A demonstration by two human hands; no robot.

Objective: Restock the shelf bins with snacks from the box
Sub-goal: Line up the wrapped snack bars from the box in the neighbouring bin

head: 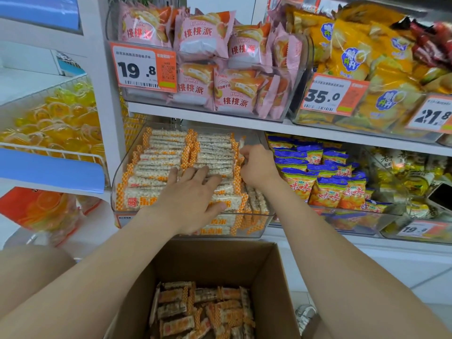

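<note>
Head view: the left hand (pixel 193 199) lies flat, fingers straight and spread, pressing down on the snack bars (pixel 159 155) in the clear bin (pixel 116 174) and gripping nothing. Just beside it, the right hand (pixel 256 167) curls its fingers onto a wrapper end at the row's edge. Beyond the fingertips, neat rows run to the back, so this bin looks nearly full. Below the forearms, the box (pixel 271 272) holds plenty of loose bars (pixel 200 311), so more restocking is left.
</note>
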